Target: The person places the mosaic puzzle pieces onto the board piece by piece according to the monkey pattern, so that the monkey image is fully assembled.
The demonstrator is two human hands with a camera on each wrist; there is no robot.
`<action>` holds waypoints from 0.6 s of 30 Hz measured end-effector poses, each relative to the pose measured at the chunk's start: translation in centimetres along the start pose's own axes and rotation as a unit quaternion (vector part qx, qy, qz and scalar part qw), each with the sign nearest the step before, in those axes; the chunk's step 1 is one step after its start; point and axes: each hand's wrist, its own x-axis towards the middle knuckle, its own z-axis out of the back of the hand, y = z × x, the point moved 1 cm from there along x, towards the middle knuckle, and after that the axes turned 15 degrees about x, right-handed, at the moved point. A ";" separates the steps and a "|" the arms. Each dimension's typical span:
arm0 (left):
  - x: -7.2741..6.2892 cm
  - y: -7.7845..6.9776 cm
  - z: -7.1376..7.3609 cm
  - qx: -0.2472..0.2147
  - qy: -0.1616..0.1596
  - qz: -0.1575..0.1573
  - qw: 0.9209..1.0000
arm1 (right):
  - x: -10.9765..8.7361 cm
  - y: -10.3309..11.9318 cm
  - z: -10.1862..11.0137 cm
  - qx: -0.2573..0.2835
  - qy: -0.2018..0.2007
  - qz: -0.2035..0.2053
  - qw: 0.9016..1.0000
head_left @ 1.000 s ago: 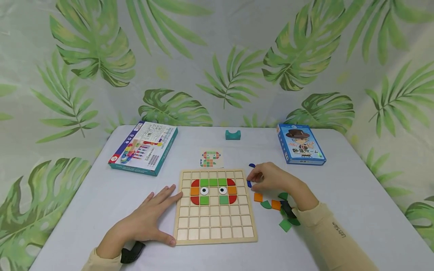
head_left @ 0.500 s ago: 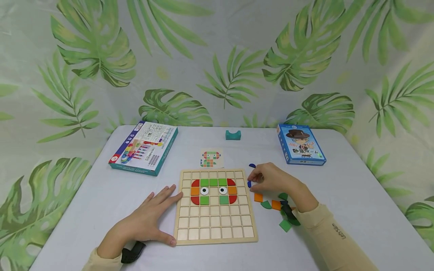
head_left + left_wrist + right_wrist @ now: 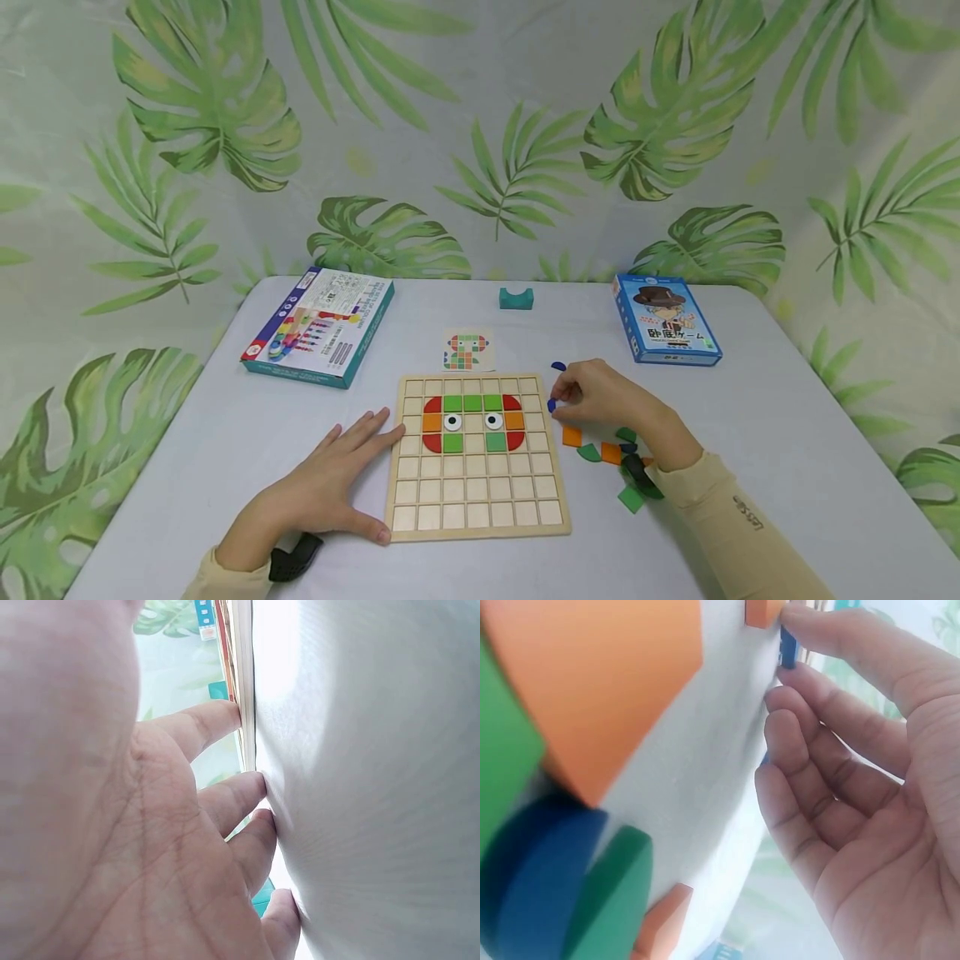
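My right hand (image 3: 607,396) pinches a small blue tile (image 3: 551,406) between thumb and index finger, just off the right edge of the wooden grid board (image 3: 480,534). The same blue tile (image 3: 788,647) shows edge-on in the right wrist view, the other fingers loosely bent. My left hand (image 3: 322,483) lies spread at the board's left side, thumb and index finger touching its edge; the left wrist view shows its fingertips (image 3: 251,784) on the tabletop and board edge. On the board, red, orange and green tiles surround two eye discs (image 3: 452,422).
A picture card (image 3: 468,350) lies behind the board. Another blue tile (image 3: 558,366) lies beyond my right hand. Orange tiles (image 3: 572,437) and green tiles (image 3: 632,499) are scattered near my right wrist. Boxes (image 3: 318,329) (image 3: 667,321) and a teal block (image 3: 516,299) stand farther back.
My right hand has shifted very slightly to the right, and the blue tile at its fingertips looks slightly turned. The left hand and the board have stayed put.
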 end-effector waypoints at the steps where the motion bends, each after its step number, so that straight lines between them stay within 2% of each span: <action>1: 0.0 0.0 0.0 0.000 0.000 -0.001 1.000 | 0.0 0.0 0.1 -0.002 -0.003 0.002 1.000; 5: 0.0 0.0 0.0 -0.002 0.002 0.001 1.000 | 0.1 0.5 0.5 -0.009 -0.019 0.031 0.999; 10: 0.0 0.1 -0.2 -0.005 0.004 0.006 1.000 | 0.7 2.7 0.4 -0.011 -0.015 0.084 0.996; 14: 0.1 0.2 -0.2 -0.005 0.002 0.004 1.000 | 1.7 5.1 -0.6 0.001 -0.001 0.097 0.995; 18: 0.0 0.2 -0.2 -0.006 0.003 0.000 1.000 | 3.0 7.3 -2.4 -0.009 0.015 0.102 0.995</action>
